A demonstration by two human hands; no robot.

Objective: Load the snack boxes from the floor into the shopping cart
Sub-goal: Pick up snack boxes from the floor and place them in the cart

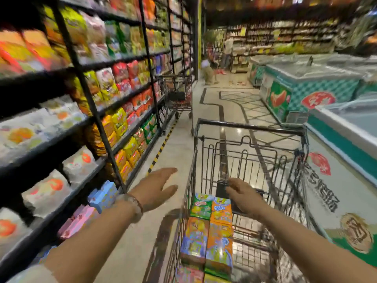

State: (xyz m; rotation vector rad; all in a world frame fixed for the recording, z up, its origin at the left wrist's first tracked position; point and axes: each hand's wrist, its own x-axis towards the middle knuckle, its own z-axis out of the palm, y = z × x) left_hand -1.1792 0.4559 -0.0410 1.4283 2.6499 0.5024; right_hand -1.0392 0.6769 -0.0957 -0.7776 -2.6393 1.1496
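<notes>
A black wire shopping cart [251, 127] stands in front of me in the aisle. Several colourful snack boxes [210, 229], orange and green, lie stacked along the cart's left side. My left hand [157, 187] hovers over the floor just left of the cart, fingers straight and empty. My right hand [242, 196] reaches over the inside of the cart beyond the boxes, fingers loosely bent, holding nothing that I can make out. The picture is blurred by motion. No boxes show on the floor in this view.
Tall shelves of snack bags [114, 94] line the left. Chest freezers [302, 86] run along the right, close to the cart. A second cart [179, 94] stands farther up the aisle by the shelves. People [210, 68] are at the far end.
</notes>
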